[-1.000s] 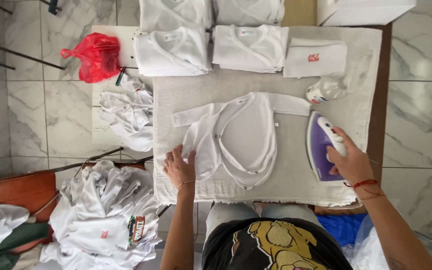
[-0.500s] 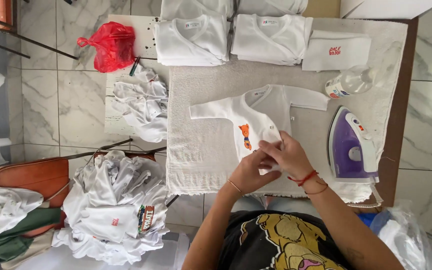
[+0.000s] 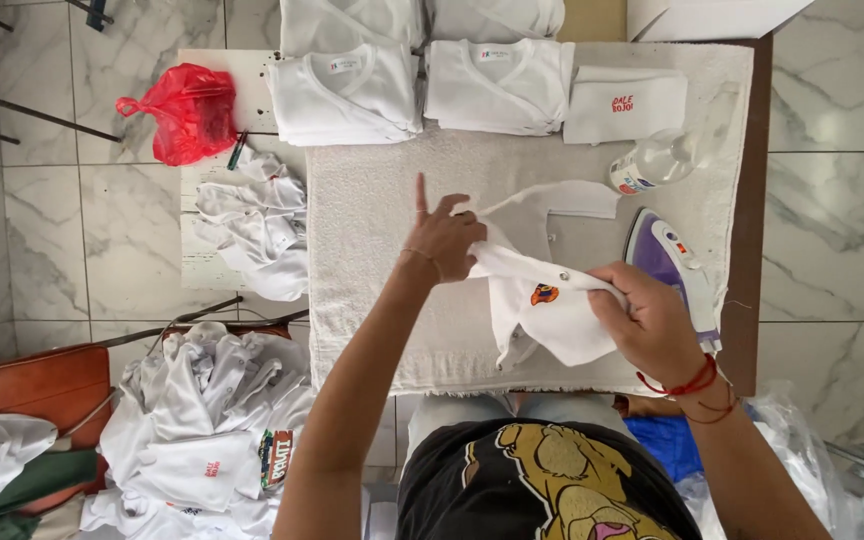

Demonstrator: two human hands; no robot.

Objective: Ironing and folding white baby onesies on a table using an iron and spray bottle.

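Both hands, left hand (image 3: pixel 444 240) and right hand (image 3: pixel 649 325), pinch one white baby shirt (image 3: pixel 542 310), fingers closed on it. One purple iron (image 3: pixel 667 265) stands beside it. Three folded stacks (image 3: pixel 497 85) line the table (image 3: pixel 747 300).

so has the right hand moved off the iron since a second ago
Yes. The right hand has left the purple iron and moved left, toward the middle of the towel, where it now grips the small white garment together with the left hand.

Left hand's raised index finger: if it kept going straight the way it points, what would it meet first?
Probably the folded white garment at the towel's far edge. The left hand points its finger away from the person, over bare towel; height above it is unclear.
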